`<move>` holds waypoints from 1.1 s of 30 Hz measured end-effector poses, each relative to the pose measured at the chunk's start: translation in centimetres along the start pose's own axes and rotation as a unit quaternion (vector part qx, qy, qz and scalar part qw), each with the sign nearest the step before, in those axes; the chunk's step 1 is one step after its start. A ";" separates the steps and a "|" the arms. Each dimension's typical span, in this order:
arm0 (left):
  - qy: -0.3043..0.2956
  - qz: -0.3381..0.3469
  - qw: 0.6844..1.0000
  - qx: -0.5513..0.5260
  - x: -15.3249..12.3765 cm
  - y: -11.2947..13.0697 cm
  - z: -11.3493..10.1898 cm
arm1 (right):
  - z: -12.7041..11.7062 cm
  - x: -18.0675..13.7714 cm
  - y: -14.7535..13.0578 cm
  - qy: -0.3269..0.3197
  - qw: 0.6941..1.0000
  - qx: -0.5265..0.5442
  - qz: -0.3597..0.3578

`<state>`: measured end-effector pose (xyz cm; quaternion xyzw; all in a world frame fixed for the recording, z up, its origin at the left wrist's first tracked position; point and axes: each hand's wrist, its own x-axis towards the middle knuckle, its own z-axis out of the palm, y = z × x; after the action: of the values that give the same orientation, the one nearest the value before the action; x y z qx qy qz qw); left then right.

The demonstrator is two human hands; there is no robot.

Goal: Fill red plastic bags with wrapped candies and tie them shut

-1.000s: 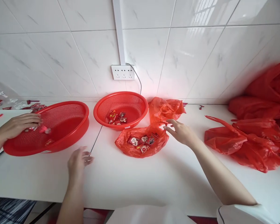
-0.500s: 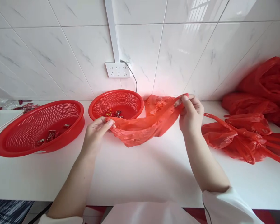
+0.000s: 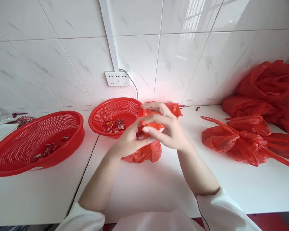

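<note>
A thin red plastic bag (image 3: 148, 152) hangs bunched below my two hands, just above the white table. My left hand (image 3: 127, 141) is closed on the gathered top of the bag. Meeting it from the right, my right hand (image 3: 170, 130) pinches at the same bunched plastic with thumb and forefinger, its other fingers bent above. Part of the bag's neck is hidden by the fingers. Behind the hands lies another red bag (image 3: 174, 109). At the left hand's far side stands a small red plastic basket (image 3: 100, 110) with several wrapped candies (image 3: 114, 125) in it.
A larger red basket (image 3: 73, 154) with a few wrapped sweets stands at left. Tied red bags (image 3: 245, 141) lie at right, with a heap of red bags (image 3: 267, 83) behind. A power socket (image 3: 117, 79) with a cable is on the tiled wall.
My hands have come together from wide apart, and the bag that was stretched between them is now gathered at the top. The view has shifted slightly.
</note>
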<state>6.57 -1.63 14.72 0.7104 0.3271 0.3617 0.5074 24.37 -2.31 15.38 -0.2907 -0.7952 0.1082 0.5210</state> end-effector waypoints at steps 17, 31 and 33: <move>0.071 -0.101 0.975 -0.186 1.4 -2.0 -1.4 | -1.4 -1.5 2.2 0.093 0.983 0.140 0.075; 0.111 0.335 0.796 0.491 -0.9 -2.0 -1.4 | 0.9 -0.8 4.7 -0.044 0.950 0.234 0.201; 0.122 0.369 0.808 0.442 -0.1 -3.1 -1.8 | 1.5 -0.7 4.9 -0.078 0.925 0.313 0.200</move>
<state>4.68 -0.01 12.11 0.8750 0.2245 0.4218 -0.0772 24.98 1.42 11.87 -0.2568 -0.6845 0.4755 0.4893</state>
